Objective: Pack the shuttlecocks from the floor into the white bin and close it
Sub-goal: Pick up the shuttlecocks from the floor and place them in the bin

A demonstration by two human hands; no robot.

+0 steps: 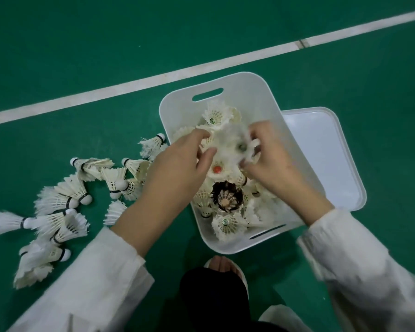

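The white bin stands open on the green floor, holding several white shuttlecocks and one dark-feathered shuttlecock. Both hands hover over the bin's middle. My left hand and my right hand together hold a blurred bunch of white shuttlecocks between their fingertips, above the ones in the bin. Several more shuttlecocks lie scattered on the floor to the bin's left. The bin's white lid lies flat on the floor, partly under the bin's right side.
A white court line crosses the floor diagonally behind the bin. My foot in a white slipper is just in front of the bin's near edge. My loose white sleeves hang low over the floor.
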